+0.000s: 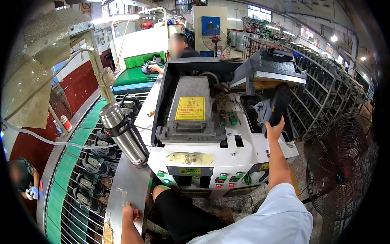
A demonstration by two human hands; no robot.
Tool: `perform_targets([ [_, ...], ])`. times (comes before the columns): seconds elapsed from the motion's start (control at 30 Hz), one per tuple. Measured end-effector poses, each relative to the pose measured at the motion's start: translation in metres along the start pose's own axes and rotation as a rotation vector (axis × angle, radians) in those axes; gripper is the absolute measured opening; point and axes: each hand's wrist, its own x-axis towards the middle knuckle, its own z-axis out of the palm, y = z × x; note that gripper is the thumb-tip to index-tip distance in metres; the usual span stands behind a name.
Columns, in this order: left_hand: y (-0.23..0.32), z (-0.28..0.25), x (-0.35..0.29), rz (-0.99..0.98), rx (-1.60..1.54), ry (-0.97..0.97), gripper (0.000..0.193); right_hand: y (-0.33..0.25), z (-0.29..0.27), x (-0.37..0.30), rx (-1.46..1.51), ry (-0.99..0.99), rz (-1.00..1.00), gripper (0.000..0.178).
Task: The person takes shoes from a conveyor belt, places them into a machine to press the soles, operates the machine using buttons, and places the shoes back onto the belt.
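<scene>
My right hand (275,128) is closed around a shoe (280,103), its black sole turned toward me and part of its grey upper showing to the left. The shoe is held up beside the open right bay (248,107) of a white and grey machine (260,142), under a raised grey lid (264,67). My left hand (130,212) rests on the metal ledge (126,185) at lower left. Its fingers are curled, and nothing shows in them.
A steel flask (124,134) stands tilted on the ledge. Left of it, several grey shoes (95,166) lie on a roller conveyor (67,191). A large caged fan (339,171) is at right, before shoe racks (321,89). Two other people are at far centre and left.
</scene>
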Motion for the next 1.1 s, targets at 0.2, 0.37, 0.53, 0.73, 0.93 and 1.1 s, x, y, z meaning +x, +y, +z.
perform_targets([
  [0.2,-0.007,0.013,-0.036,0.256,0.026,0.048,0.042,0.046,-0.061,-0.022,0.444,-0.100,0.317,0.074],
  [0.37,-0.037,0.042,-0.053,0.602,0.037,0.054,0.026,0.048,-0.108,-0.070,0.907,-0.173,0.581,0.048],
  [0.53,-0.001,0.125,-0.178,0.752,-0.097,-0.343,0.019,0.057,-0.122,-0.142,1.173,-0.661,1.121,0.030],
  [0.73,0.024,0.147,-0.271,0.914,-0.466,-1.064,0.090,-0.152,-0.112,-0.207,1.045,-1.587,1.259,0.079],
  [0.93,-0.052,0.042,-0.255,0.514,-0.821,-0.793,0.069,-0.309,-0.083,-0.314,0.954,-2.320,0.793,0.068],
  [1.1,-0.154,-0.011,-0.242,0.613,-1.161,-0.332,0.066,-0.378,-0.102,-0.383,1.075,-2.725,0.516,0.062],
])
